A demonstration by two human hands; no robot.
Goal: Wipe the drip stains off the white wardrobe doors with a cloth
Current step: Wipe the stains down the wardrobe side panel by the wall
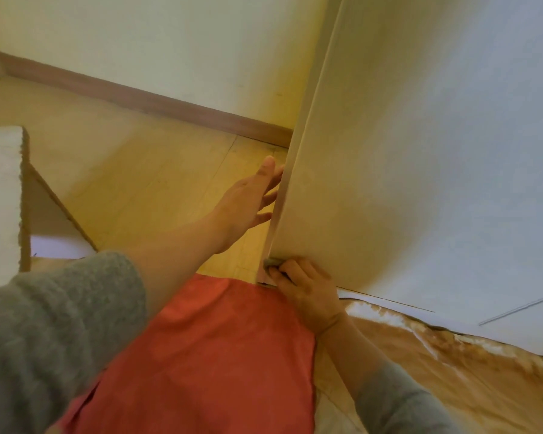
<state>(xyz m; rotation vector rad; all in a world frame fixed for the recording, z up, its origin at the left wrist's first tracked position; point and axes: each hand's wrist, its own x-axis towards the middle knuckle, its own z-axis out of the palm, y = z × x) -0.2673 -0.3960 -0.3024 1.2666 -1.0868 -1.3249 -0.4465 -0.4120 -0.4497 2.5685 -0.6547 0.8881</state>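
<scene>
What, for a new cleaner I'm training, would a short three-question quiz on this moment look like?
1. True or false: the left hand holds the cloth.
2. Where on the wardrobe door is the cloth? A) top edge B) bottom corner C) middle of the panel
3. Fill in: the left hand's fingers lie ____ against the door's side edge.
Key: 1 false, the right hand grips it. 2 B. 3 straight.
</scene>
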